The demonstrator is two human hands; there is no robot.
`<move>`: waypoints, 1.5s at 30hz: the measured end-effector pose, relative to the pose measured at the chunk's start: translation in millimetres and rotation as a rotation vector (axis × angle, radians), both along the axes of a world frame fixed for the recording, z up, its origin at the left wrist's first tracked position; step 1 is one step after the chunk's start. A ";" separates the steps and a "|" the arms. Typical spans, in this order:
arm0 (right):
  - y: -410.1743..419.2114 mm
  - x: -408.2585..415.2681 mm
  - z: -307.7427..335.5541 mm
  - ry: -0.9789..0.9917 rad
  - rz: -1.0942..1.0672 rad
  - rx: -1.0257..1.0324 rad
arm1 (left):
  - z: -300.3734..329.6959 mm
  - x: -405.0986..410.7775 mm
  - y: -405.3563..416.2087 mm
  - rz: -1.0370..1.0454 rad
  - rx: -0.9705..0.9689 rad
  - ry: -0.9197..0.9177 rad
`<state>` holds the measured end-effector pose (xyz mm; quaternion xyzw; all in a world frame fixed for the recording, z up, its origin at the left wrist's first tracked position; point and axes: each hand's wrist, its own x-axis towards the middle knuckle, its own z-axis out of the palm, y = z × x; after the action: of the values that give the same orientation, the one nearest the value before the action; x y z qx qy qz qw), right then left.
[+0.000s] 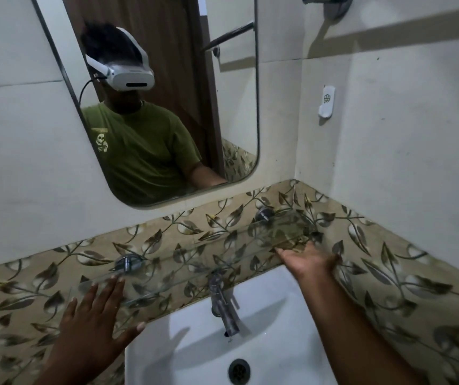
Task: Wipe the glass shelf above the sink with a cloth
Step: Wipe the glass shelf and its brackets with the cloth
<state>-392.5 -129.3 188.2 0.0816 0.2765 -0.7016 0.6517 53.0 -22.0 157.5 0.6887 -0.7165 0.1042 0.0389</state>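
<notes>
The glass shelf (195,259) ran along the leaf-patterned tile band, just above the white sink (264,315) and its tap (222,304), held off the wall by two chrome brackets, one towards the left (128,263) and one far right (264,213). The left hand (95,320) lay flat with fingers spread, fingertips on the shelf's near left end, probably to steady the pane; its grip was wide and held nothing. The right hand (309,259) reached to the far right end of the shelf, palm turned partly up and fingers fanned; its grip was also wide. I saw no cloth in either hand, nor anywhere on the shelf or sink, so wiping did not look to have begun. Both forearms stretched forward from the near edge, the right one crossing over the basin. The mirror (153,107) above showed the person bent towards the shelf.
</notes>
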 end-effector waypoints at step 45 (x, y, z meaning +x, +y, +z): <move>-0.5 31.9 2.6 -0.112 0.154 -0.008 | 8.2 -15.5 3.2 0.035 0.025 -0.016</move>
<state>-360.5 -129.8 190.9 0.0968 0.2422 -0.6446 0.7186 37.5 -18.8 165.8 0.7006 -0.7059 0.1014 0.0229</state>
